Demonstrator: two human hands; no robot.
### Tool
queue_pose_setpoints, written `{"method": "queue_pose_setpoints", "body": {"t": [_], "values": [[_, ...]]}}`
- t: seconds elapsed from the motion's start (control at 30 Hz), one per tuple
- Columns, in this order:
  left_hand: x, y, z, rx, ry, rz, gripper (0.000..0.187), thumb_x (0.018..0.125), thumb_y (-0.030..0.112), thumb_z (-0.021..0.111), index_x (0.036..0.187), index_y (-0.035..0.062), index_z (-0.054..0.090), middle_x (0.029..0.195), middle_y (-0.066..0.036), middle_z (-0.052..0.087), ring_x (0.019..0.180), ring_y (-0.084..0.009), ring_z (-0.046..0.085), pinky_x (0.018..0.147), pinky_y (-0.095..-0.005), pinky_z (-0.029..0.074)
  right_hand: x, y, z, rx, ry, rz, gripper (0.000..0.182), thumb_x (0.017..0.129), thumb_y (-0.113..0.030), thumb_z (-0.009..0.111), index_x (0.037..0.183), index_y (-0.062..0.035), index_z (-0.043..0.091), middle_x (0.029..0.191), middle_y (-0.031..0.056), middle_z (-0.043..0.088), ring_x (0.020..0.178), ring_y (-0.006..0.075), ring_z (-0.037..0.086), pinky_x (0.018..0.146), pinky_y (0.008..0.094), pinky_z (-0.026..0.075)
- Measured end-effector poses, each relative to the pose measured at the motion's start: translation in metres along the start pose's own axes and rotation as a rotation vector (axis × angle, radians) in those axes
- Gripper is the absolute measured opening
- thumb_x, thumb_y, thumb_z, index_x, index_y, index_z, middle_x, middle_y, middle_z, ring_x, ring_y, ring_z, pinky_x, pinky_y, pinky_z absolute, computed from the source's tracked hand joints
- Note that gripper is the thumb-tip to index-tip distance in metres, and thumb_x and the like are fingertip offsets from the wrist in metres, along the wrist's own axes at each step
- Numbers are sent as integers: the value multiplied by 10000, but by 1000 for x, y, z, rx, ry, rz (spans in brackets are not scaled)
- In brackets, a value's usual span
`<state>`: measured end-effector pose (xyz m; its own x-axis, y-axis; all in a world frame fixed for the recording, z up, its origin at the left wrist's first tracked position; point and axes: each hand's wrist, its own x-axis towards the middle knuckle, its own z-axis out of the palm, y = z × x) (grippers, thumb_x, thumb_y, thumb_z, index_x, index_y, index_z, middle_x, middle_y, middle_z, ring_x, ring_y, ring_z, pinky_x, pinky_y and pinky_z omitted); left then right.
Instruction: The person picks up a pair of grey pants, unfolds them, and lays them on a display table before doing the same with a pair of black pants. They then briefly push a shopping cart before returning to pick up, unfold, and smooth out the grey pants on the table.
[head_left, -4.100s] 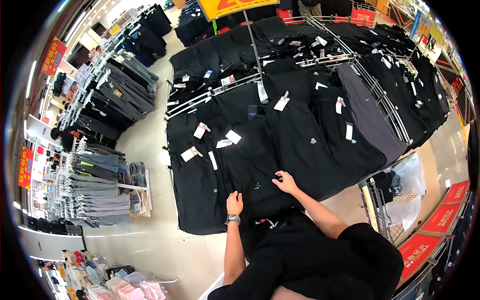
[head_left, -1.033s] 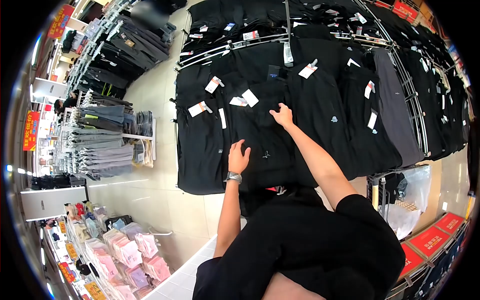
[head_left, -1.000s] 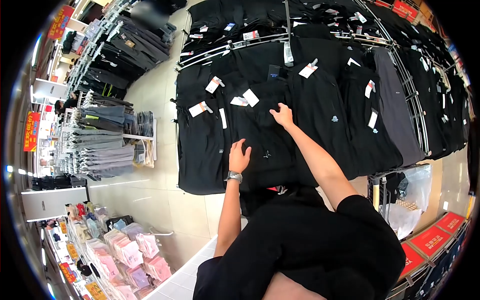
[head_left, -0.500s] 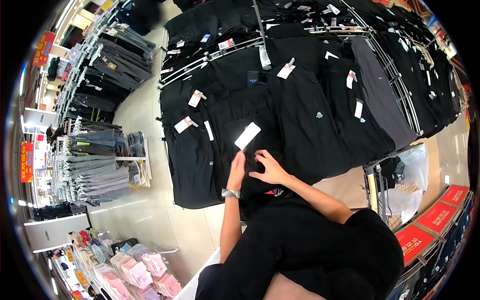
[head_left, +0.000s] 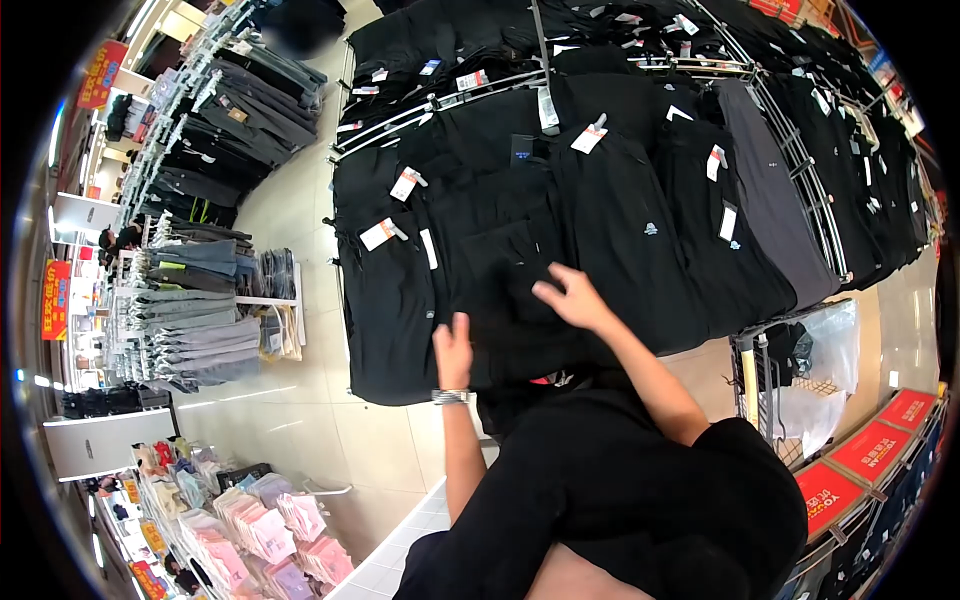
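Black trousers lie spread out in front of me on the display of dark trousers. My left hand is at their lower left edge, fingers stretched out and holding nothing. A watch or metal bracelet is on that wrist. On the right side of the same trousers, my right hand hovers or rests with thumb and fingers apart; contact is hard to tell. Black trousers with a small light logo lie just to the right. To the left is another black pair with a white tag.
Metal rails divide the display. Grey trousers lie among the black ones. A cart with plastic bags stands at right, near red signs. Racks of hanging trousers and pink packs are at left.
My hands have moved apart, left hand down and left, right hand up and right. The white tag between them no longer shows, and the trousers lie flatter. The view has shifted slightly.
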<state>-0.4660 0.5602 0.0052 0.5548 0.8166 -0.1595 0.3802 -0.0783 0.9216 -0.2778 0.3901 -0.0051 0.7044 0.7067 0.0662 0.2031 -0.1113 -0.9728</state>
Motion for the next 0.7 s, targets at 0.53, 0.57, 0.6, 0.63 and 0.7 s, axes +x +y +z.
{"method": "queue_pose_setpoints", "body": {"t": [0.53, 0.57, 0.6, 0.63, 0.7], "values": [[-6, 38, -48, -4, -74, 255, 280, 928, 120, 620, 1124, -79, 609, 879, -99, 671, 781, -102, 565, 691, -241, 447, -5, -17, -95, -157, -16, -90, 287, 829, -200, 716, 864, 16, 529, 704, 76, 465, 648, 152, 441, 618, 303, 398], [-19, 38, -44, -55, -109, 223, 267, 910, 75, 622, 1144, -54, 620, 972, -92, 675, 845, -97, 578, 725, -235, 453, -17, -11, -97, -217, -4, -109, 305, 803, -188, 731, 899, 33, 545, 765, 116, 523, 695, 228, 489, 661, 332, 422], [-27, 15, -42, 10, -129, 241, 265, 891, 30, 605, 1148, -31, 626, 1056, -93, 668, 876, -115, 595, 780, -235, 465, -29, -1, -99, -252, -6, -199, 327, 781, -193, 749, 925, 35, 564, 847, 120, 571, 751, 257, 514, 694, 345, 429], [-38, -7, -39, 25, -165, 197, 276, 879, 22, 604, 1151, -11, 632, 1075, -93, 669, 895, -129, 607, 801, -245, 470, -43, 12, -102, -311, -25, -168, 324, 771, -195, 755, 931, 25, 579, 913, 120, 592, 812, 271, 531, 737, 354, 439], [-67, -39, -33, 101, -248, 49, 303, 855, 25, 616, 1157, 23, 639, 1098, -97, 671, 946, -167, 626, 841, -269, 476, -82, 60, -113, -427, -118, -73, 312, 754, -201, 762, 945, -6, 612, 1052, 113, 610, 940, 293, 551, 835, 373, 448]]}}
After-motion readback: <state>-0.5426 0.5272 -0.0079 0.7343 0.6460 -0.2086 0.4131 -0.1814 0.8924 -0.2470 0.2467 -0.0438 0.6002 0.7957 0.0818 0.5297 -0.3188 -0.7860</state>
